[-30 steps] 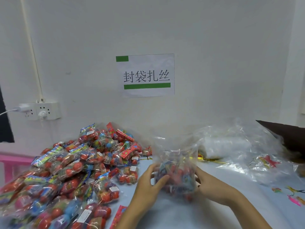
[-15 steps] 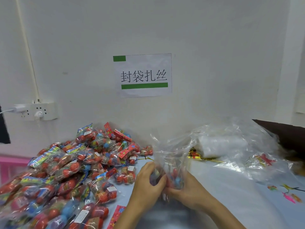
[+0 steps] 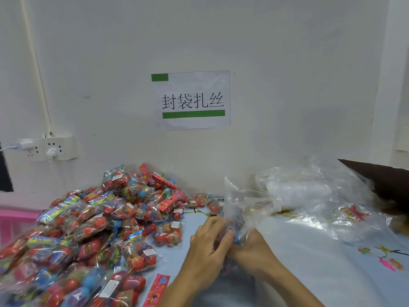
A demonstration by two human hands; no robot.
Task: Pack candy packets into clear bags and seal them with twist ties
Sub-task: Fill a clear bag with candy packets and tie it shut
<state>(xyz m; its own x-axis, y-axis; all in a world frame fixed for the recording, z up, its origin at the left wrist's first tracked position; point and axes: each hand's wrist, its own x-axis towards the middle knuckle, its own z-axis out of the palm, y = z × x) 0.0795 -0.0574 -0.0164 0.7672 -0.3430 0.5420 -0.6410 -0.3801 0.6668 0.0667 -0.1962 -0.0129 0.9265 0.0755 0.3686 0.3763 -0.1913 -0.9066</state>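
Note:
A clear bag (image 3: 238, 202) with candy packets inside stands on the table between my hands, its crumpled open top rising above them. My left hand (image 3: 210, 242) grips the bag's neck from the left, fingers curled round it. My right hand (image 3: 250, 249) grips the same neck from the right, close against the left. The candy at the bag's bottom is mostly hidden behind my hands. Gold twist ties (image 3: 199, 212) lie on the table just behind the bag.
A large heap of candy packets (image 3: 95, 229) covers the table's left side. A pile of empty clear bags (image 3: 309, 196) lies at the back right, beside a dark cardboard box (image 3: 380, 178). A pink basket (image 3: 13, 220) sits far left. The wall is close behind.
My hands have slid from the bag's sides inward and gathered its neck, coming together. The bag's body has dropped lower behind my hands and the plastic top is bunched up.

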